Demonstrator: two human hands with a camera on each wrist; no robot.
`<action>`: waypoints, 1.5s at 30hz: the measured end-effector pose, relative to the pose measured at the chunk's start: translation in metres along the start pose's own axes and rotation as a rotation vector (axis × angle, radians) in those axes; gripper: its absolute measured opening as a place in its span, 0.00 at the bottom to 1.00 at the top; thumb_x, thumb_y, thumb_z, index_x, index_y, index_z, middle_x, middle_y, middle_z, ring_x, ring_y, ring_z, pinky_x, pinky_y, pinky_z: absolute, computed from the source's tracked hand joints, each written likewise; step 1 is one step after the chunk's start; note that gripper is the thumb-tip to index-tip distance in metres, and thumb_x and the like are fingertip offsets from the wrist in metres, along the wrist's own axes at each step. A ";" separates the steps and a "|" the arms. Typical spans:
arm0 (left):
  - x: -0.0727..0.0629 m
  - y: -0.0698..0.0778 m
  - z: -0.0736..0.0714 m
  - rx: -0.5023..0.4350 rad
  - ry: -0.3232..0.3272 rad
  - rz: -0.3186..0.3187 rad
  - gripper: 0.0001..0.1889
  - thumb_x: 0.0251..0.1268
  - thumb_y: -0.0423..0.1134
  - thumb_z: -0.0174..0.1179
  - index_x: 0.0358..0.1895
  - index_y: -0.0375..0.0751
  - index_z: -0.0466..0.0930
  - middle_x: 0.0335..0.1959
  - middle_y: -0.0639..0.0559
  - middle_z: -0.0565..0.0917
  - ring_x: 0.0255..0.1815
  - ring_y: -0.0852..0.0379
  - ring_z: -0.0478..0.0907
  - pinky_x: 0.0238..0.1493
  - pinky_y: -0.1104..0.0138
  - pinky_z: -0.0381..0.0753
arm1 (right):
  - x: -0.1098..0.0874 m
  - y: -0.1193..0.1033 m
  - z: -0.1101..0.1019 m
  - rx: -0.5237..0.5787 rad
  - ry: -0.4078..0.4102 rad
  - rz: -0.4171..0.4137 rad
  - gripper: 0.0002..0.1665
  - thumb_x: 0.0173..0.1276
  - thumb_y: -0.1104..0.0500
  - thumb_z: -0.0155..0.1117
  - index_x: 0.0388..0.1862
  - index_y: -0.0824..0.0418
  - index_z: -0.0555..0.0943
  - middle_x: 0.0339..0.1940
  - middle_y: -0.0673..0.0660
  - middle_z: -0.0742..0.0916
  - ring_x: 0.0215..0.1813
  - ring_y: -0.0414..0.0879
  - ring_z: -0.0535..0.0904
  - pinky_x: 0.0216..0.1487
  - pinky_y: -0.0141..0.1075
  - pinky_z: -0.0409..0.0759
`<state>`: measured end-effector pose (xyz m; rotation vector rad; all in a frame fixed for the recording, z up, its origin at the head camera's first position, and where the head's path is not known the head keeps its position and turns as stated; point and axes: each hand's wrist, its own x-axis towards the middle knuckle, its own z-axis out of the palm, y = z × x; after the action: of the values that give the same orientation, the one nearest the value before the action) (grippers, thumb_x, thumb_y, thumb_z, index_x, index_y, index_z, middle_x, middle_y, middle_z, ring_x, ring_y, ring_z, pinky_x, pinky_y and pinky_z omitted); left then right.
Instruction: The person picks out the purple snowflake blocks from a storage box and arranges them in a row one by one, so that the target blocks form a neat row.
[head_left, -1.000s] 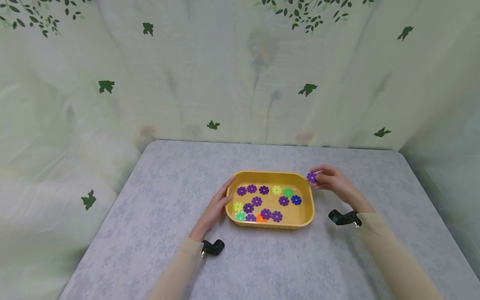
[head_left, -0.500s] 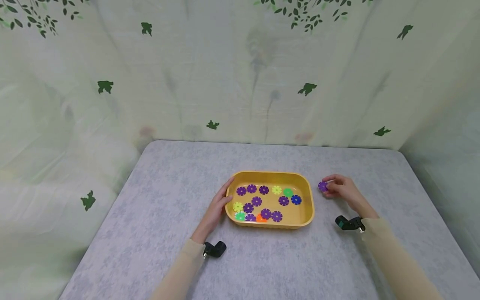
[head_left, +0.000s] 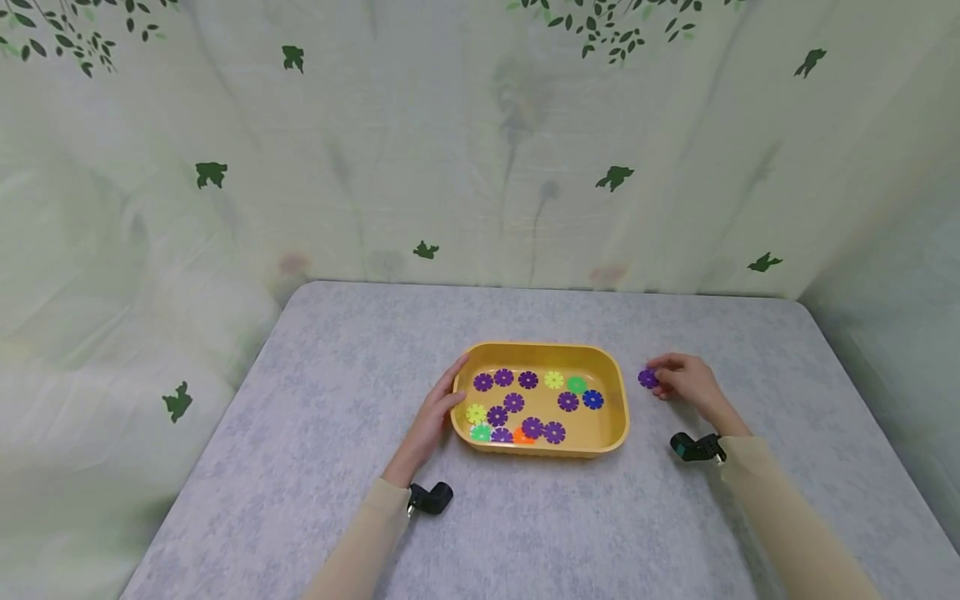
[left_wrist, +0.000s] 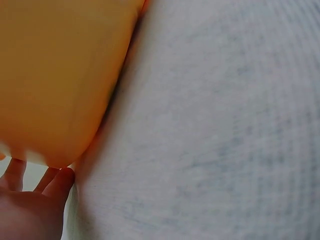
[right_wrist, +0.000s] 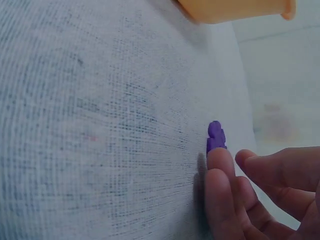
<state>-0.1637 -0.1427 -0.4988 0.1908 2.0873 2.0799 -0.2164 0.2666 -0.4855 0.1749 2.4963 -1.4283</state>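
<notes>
At the left end of a yellow plastic tray, my left hand holds its rim, fingers along the outer wall and thumb over the edge. The left wrist view shows the fingertips against the tray's wall. To the right of the tray, my right hand pinches a purple flower-shaped disc at its fingertips. Seen edge-on in the right wrist view, the purple disc is close to the table surface, partly hidden by the fingers.
Several flower discs lie in the tray: mostly purple ones, plus a blue disc, a green disc, a yellow disc and an orange disc. A grey mottled cloth covers the table; a printed curtain hangs behind.
My right hand has carried the purple disc from beside the tray's right rim further right and down towards the table. The left hand and tray have stayed in place.
</notes>
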 end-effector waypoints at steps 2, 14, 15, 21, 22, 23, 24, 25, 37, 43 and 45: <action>0.000 0.000 0.000 0.000 0.000 0.000 0.26 0.76 0.36 0.42 0.74 0.58 0.58 0.73 0.65 0.56 0.74 0.63 0.47 0.74 0.60 0.44 | -0.001 -0.001 -0.002 -0.007 0.015 0.002 0.19 0.72 0.65 0.48 0.57 0.75 0.73 0.42 0.68 0.82 0.29 0.44 0.80 0.32 0.31 0.83; 0.000 -0.002 0.000 -0.011 -0.006 0.007 0.26 0.76 0.37 0.43 0.74 0.58 0.58 0.74 0.64 0.56 0.74 0.62 0.47 0.73 0.60 0.44 | -0.012 -0.042 0.000 0.117 -0.083 -0.152 0.25 0.74 0.55 0.53 0.61 0.72 0.70 0.54 0.73 0.76 0.41 0.51 0.82 0.44 0.34 0.83; 0.000 -0.002 0.000 -0.011 -0.006 0.007 0.26 0.76 0.37 0.43 0.74 0.59 0.58 0.74 0.64 0.56 0.74 0.63 0.47 0.73 0.60 0.45 | -0.014 -0.047 0.002 0.125 -0.097 -0.159 0.26 0.74 0.55 0.54 0.61 0.73 0.70 0.55 0.73 0.76 0.41 0.51 0.82 0.44 0.35 0.83; 0.000 -0.001 -0.001 -0.013 -0.020 -0.006 0.26 0.77 0.37 0.42 0.74 0.58 0.56 0.74 0.65 0.55 0.74 0.64 0.45 0.73 0.62 0.43 | -0.020 -0.075 0.021 0.144 -0.215 -0.201 0.24 0.72 0.58 0.56 0.60 0.74 0.71 0.53 0.72 0.78 0.44 0.57 0.81 0.46 0.40 0.83; 0.000 0.000 -0.001 -0.017 -0.024 -0.010 0.26 0.77 0.37 0.42 0.74 0.57 0.56 0.74 0.64 0.54 0.74 0.64 0.45 0.73 0.62 0.43 | -0.021 -0.080 0.025 0.141 -0.243 -0.207 0.24 0.72 0.58 0.56 0.60 0.74 0.71 0.53 0.72 0.78 0.44 0.59 0.81 0.46 0.42 0.83; 0.000 0.001 -0.001 -0.020 -0.028 -0.014 0.26 0.77 0.36 0.42 0.75 0.56 0.56 0.74 0.63 0.54 0.74 0.64 0.44 0.73 0.63 0.42 | -0.022 -0.083 0.029 0.136 -0.272 -0.213 0.24 0.72 0.58 0.56 0.59 0.74 0.71 0.53 0.72 0.78 0.44 0.59 0.80 0.47 0.43 0.83; 0.000 0.003 -0.001 -0.022 -0.033 -0.017 0.26 0.77 0.36 0.41 0.75 0.55 0.55 0.75 0.63 0.53 0.75 0.63 0.44 0.74 0.62 0.42 | -0.023 -0.087 0.033 0.129 -0.298 -0.215 0.24 0.72 0.58 0.57 0.59 0.74 0.71 0.53 0.72 0.78 0.45 0.60 0.80 0.47 0.44 0.83; -0.002 0.007 -0.001 -0.022 -0.038 -0.022 0.26 0.77 0.35 0.41 0.75 0.53 0.54 0.75 0.61 0.53 0.75 0.62 0.43 0.74 0.62 0.42 | -0.023 -0.090 0.037 0.122 -0.325 -0.220 0.24 0.72 0.58 0.57 0.59 0.74 0.71 0.53 0.72 0.78 0.45 0.60 0.80 0.48 0.45 0.82; -0.010 0.028 0.003 -0.022 -0.052 -0.045 0.27 0.77 0.34 0.41 0.76 0.49 0.53 0.76 0.58 0.52 0.75 0.60 0.43 0.74 0.61 0.42 | -0.007 -0.106 0.088 -0.022 -0.607 -0.261 0.18 0.69 0.63 0.57 0.55 0.70 0.77 0.47 0.68 0.81 0.41 0.59 0.80 0.40 0.44 0.83; -0.010 0.027 0.002 -0.015 -0.054 -0.043 0.27 0.77 0.35 0.41 0.76 0.50 0.53 0.75 0.59 0.52 0.75 0.60 0.43 0.73 0.61 0.42 | 0.000 -0.110 0.101 -0.116 -0.745 -0.273 0.17 0.67 0.68 0.53 0.54 0.69 0.78 0.45 0.63 0.83 0.34 0.52 0.77 0.34 0.40 0.78; -0.010 0.027 0.002 -0.010 -0.053 -0.045 0.27 0.77 0.35 0.41 0.76 0.51 0.53 0.75 0.59 0.52 0.75 0.61 0.44 0.73 0.61 0.42 | 0.002 -0.110 0.103 -0.132 -0.793 -0.251 0.17 0.66 0.68 0.53 0.53 0.68 0.78 0.45 0.61 0.83 0.33 0.50 0.78 0.35 0.38 0.80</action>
<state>-0.1546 -0.1429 -0.4717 0.1934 2.0308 2.0364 -0.2271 0.1216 -0.4452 -0.6279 1.9620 -1.0976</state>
